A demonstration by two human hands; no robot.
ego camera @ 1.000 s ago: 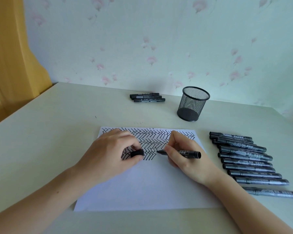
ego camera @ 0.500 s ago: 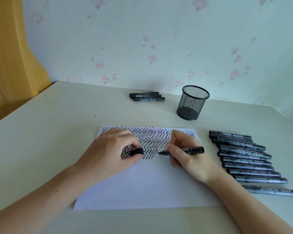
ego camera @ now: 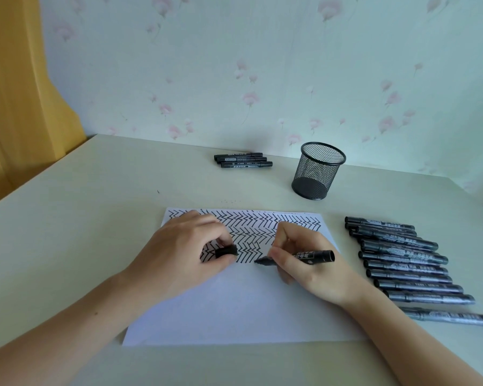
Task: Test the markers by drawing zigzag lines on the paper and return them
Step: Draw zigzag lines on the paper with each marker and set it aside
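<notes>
A white sheet of paper (ego camera: 234,310) lies on the table, its upper part filled with rows of black zigzag lines (ego camera: 251,227). My right hand (ego camera: 313,271) grips an uncapped black marker (ego camera: 304,257), its tip pointing left and touching the paper just below the zigzags. My left hand (ego camera: 179,257) rests on the paper and pinches the marker's black cap (ego camera: 226,251) between thumb and fingers. Several capped black markers (ego camera: 407,268) lie in a row to the right of the paper.
A black mesh pen cup (ego camera: 317,171) stands behind the paper near the wall. Three more black markers (ego camera: 243,160) lie side by side at the back of the table. A yellow curtain (ego camera: 17,93) hangs at the left.
The right hand has tilted the marker a little, its rear end lifting slightly, with the tip staying at the same spot on the paper. The left hand still holds the cap.
</notes>
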